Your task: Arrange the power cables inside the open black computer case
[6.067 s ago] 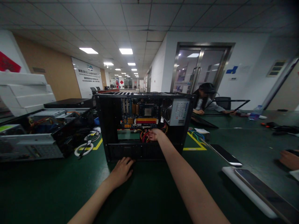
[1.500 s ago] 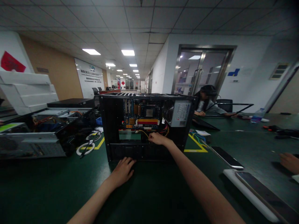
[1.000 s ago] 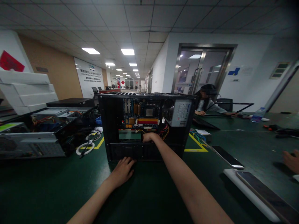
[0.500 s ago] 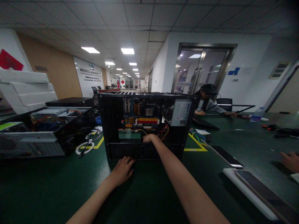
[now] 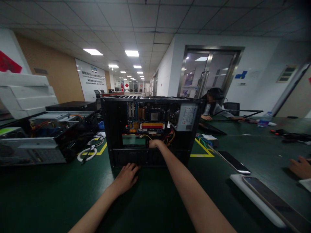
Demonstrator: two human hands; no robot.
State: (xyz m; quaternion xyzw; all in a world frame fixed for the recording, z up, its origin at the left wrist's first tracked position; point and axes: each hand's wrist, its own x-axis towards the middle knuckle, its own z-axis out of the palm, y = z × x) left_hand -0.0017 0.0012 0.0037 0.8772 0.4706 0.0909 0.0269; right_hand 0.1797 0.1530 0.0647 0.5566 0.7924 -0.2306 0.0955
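Observation:
An open black computer case (image 5: pixel 128 157) stands upright before me on the green table. Inside are a motherboard (image 5: pixel 154 116), red and yellow memory slots (image 5: pixel 152 126), a power supply (image 5: pixel 188 116) and a bundle of coloured cables (image 5: pixel 171 138). My right hand (image 5: pixel 155 143) reaches over the lower rail into the case. Its fingers look curled beside a dark piece (image 5: pixel 147 141), though the fingertips are hidden and I cannot make out what they grip. My left hand (image 5: pixel 126 177) lies on the table with fingers apart, their tips at the case's bottom edge.
Another opened computer case (image 5: pixel 43 137) lies on the left, with coiled white cable (image 5: pixel 86 154) beside it. Phones (image 5: pixel 233 161) and a white slab (image 5: pixel 255 197) lie right. A person (image 5: pixel 213 103) sits across the table; another person's hand (image 5: pixel 301 167) shows at the right edge.
The view has shifted slightly. Beside my right hand, the dark piece shows taller inside the case than before. My left hand stays in the same place.

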